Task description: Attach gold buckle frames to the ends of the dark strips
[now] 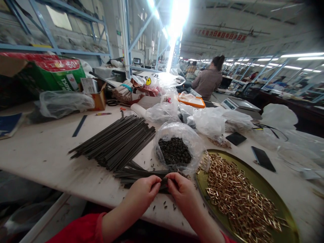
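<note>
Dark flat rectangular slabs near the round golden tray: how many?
2: the nearer slab beside the round golden tray, the farther slab near whitish plastic bags. Others may be hidden.

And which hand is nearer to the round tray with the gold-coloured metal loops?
Right. The right hand is just left of the round tray; the left hand is farther left, beyond the right hand.

It's one view, from up on the wearer's head, looking forward and down along both forearms (121, 216)! The left hand (146, 187) and right hand (182, 189) sit close, low in the middle; the worktable (50, 145) spreads beneath, and beyond, the wide gaze reaches the ceiling (253, 17).
</note>
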{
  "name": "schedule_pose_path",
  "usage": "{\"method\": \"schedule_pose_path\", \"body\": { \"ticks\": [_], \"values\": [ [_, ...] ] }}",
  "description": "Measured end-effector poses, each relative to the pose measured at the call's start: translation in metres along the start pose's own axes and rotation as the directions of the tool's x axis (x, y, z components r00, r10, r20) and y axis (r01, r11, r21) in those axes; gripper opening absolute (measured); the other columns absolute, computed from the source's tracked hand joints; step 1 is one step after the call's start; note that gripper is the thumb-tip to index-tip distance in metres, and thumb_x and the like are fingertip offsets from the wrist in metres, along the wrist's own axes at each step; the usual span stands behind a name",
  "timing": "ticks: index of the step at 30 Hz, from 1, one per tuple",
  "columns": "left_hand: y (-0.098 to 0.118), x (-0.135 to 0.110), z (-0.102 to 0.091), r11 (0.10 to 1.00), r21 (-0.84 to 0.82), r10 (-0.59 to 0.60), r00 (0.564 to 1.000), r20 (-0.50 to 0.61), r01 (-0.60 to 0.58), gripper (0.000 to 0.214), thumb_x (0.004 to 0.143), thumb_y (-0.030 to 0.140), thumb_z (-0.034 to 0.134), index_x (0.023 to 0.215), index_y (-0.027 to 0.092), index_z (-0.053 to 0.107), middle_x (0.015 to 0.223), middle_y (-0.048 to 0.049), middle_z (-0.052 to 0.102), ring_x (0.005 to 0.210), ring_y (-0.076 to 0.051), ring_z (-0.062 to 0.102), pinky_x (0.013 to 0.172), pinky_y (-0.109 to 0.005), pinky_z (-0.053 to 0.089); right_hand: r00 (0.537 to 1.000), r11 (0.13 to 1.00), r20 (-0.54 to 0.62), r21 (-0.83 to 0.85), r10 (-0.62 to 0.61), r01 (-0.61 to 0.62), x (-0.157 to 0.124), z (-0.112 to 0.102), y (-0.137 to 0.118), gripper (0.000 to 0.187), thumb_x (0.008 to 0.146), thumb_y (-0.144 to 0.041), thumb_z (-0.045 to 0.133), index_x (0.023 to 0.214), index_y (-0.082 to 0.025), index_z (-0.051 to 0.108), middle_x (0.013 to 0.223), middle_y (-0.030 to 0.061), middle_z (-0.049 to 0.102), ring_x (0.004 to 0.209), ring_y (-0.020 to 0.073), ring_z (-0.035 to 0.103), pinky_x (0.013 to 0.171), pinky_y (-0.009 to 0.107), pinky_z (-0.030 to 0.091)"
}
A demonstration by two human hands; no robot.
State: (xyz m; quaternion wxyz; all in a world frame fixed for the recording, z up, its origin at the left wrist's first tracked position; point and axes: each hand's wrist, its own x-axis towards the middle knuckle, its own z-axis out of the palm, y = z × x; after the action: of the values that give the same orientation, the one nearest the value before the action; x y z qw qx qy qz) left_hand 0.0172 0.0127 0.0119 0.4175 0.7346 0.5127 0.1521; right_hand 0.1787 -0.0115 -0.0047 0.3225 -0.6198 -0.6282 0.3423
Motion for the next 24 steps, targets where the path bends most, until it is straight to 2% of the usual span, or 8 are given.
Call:
{"method": "schedule_pose_path", "body": {
  "ticks": [4,8,10,13,18,21,24],
  "values": [
    [0.002,-0.003,0.001,0.99,0.142,0.007,0.997,0.082,-0.019,0.028,0.081,0.025,0.039,0.086,0.017,0.066,0.079,-0.0059,0.067,0.072,-0.021,0.059,0.064,-0.027,0.036,0.989,0.998,0.135,-0.013,-0.064,0.067,0.002,-0.002,0.008,0.019,0.082,-0.02,0.043,0.085,-0.017,0.061,0.075,0.0038,0.063,0.07,0.0162,0.057,0.065,0.027,0.043],
    [-0.002,-0.002,0.004,0.995,0.094,0.0,0.995,0.099,-0.009,0.024,0.077,0.023,0.041,0.075,0.017,0.063,0.067,-0.0026,0.061,0.064,-0.018,0.055,0.057,-0.025,0.034,0.962,0.978,0.199,-0.057,-0.187,0.202,0.002,-0.003,0.009,0.023,0.086,-0.021,0.039,0.082,-0.018,0.062,0.078,0.004,0.064,0.074,0.016,0.057,0.068,0.027,0.042],
    [-0.005,-0.001,0.006,0.999,-0.027,-0.027,0.995,0.094,0.03,0.021,0.075,0.024,0.041,0.071,0.017,0.06,0.058,0.0009,0.054,0.055,-0.015,0.051,0.051,-0.023,0.033,0.966,0.978,0.163,-0.034,-0.199,0.207,0.001,-0.002,0.005,0.025,0.087,-0.025,0.037,0.083,-0.017,0.061,0.078,0.0046,0.064,0.074,0.016,0.057,0.068,0.027,0.042],
    [-0.006,-0.001,0.006,0.979,-0.188,-0.065,0.994,0.089,0.081,0.023,0.076,0.031,0.039,0.072,0.016,0.056,0.051,0.0043,0.045,0.046,-0.013,0.044,0.045,-0.022,0.033,0.988,0.987,0.042,0.054,-0.152,0.149,-0.003,0.0,-0.001,0.023,0.086,-0.03,0.042,0.089,-0.016,0.06,0.08,0.0049,0.063,0.075,0.016,0.057,0.067,0.026,0.042],
    [-0.005,-0.005,0.01,0.934,-0.353,-0.051,0.998,0.032,0.059,0.027,0.075,0.037,0.042,0.072,0.014,0.055,0.05,0.0043,0.044,0.046,-0.012,0.042,0.047,-0.023,0.033,0.999,0.972,-0.024,0.23,-0.04,0.044,-0.007,0.013,-0.001,0.016,0.08,-0.032,0.051,0.079,-0.017,0.057,0.07,0.0005,0.058,0.064,0.0132,0.053,0.058,0.023,0.041],
    [-0.008,-0.007,0.017,0.885,-0.463,-0.064,0.998,-0.021,0.047,0.032,0.077,0.04,0.04,0.085,0.012,0.055,0.048,0.0061,0.042,0.046,-0.011,0.038,0.047,-0.023,0.031,0.997,0.95,-0.07,0.312,0.038,-0.014,-0.008,0.024,0.004,0.016,0.078,-0.033,0.054,0.077,-0.018,0.053,0.065,-0.002,0.055,0.058,0.0118,0.049,0.052,0.021,0.038],
    [-0.013,-0.006,0.022,0.83,-0.558,-0.063,0.997,-0.047,0.026,0.036,0.077,0.041,0.041,0.098,0.012,0.049,0.049,0.0076,0.041,0.045,-0.011,0.036,0.047,-0.022,0.03,0.992,0.963,-0.117,0.269,0.047,-0.014,-0.011,0.034,0.006,0.016,0.079,-0.033,0.054,0.074,-0.018,0.052,0.063,-0.0022,0.054,0.057,0.0117,0.048,0.052,0.022,0.037]
  ]
}}
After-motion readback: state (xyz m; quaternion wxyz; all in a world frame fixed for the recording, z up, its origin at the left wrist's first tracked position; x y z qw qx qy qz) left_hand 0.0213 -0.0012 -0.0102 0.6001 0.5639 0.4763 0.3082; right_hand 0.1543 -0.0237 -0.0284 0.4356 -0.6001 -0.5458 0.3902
